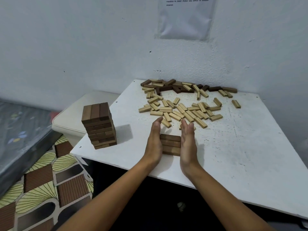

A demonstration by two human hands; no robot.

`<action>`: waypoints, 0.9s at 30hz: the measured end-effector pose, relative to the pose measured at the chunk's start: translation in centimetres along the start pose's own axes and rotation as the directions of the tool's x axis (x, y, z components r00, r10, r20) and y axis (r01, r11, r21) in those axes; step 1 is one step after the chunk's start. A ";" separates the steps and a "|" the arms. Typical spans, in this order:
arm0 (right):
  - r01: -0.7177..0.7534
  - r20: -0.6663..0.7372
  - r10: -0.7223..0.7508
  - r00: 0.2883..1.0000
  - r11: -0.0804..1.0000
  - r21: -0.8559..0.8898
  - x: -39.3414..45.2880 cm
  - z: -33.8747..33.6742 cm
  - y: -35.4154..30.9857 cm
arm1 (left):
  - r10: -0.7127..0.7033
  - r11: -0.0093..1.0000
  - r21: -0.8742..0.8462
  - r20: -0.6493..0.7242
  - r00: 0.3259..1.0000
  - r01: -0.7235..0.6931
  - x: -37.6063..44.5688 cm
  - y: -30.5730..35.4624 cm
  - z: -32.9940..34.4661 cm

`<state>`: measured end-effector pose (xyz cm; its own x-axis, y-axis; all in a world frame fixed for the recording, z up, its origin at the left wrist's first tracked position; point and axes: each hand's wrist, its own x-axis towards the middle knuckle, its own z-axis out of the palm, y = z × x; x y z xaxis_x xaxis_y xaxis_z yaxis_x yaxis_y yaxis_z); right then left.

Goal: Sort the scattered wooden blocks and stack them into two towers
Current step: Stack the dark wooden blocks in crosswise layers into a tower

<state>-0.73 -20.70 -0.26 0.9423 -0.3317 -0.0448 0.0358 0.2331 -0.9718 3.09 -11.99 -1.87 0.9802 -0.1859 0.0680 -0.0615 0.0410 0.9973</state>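
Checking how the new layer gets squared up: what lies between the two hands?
In the head view, a flat row of three dark blocks lies on the white table, with the left hand and right hand straight-fingered against its ends.

Single head cam, wide-angle, sitting above near table (250,155) edge, looking forward and down. Forearms entering from 6 o'clock, left hand (154,144) and right hand (187,144) sitting close, near frame centre. Wall corner running toward 12 o'clock, floor showing at 8 o'clock. No second view, so no overlap.
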 end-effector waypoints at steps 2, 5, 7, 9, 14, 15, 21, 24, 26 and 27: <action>0.007 -0.002 -0.007 1.000 1.000 0.010 -0.1 0.3 0.0 | -0.003 1.000 -0.029 -0.019 1.000 0.003 0.0 0.0 0.0; 0.016 0.002 -0.016 1.000 1.000 -0.023 -0.2 0.4 0.3 | -0.010 0.999 -0.047 -0.013 1.000 0.009 -0.1 0.0 -0.1; 0.025 0.010 -0.025 1.000 0.999 -0.033 -0.1 0.3 0.5 | -0.007 0.999 -0.036 0.008 1.000 0.007 0.0 -0.1 -0.2; 0.050 0.010 -0.050 0.999 0.996 -0.076 0.2 -0.1 0.6 | -0.002 1.000 -0.008 0.036 0.999 0.002 0.1 0.0 -0.4; 0.257 0.114 -0.231 0.966 0.840 -0.478 1.5 -3.6 -0.3 | 0.097 0.934 0.322 0.182 0.978 -0.153 0.5 0.8 -3.7; 0.289 0.195 -0.216 0.957 0.790 -0.541 1.7 -4.6 -0.7 | 0.090 0.898 0.400 0.239 0.967 -0.183 0.6 0.9 -4.6; 0.366 0.477 0.099 0.873 0.513 -0.777 2.7 -7.2 -1.9 | -0.013 0.746 0.603 0.437 0.899 -0.282 1.5 1.3 -7.0; 0.366 0.480 0.107 0.871 0.512 -0.777 2.7 -7.2 -1.5 | -0.025 0.736 0.619 0.429 0.903 -0.274 1.7 0.9 -7.0; 0.363 0.477 0.094 0.874 0.528 -0.768 2.6 -7.2 -1.5 | -0.010 0.745 0.607 0.426 0.905 -0.277 1.8 0.8 -6.8; 0.364 0.477 0.089 0.875 0.530 -0.766 2.6 -7.2 -1.4 | -0.004 0.748 0.601 0.428 0.904 -0.281 1.7 0.7 -6.8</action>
<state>-0.76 -28.45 -0.65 0.9859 0.1664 -0.0153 0.1068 -0.6974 -0.7087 6.01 -5.61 -1.20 0.8056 -0.5884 0.0697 -0.4346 -0.5069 0.7445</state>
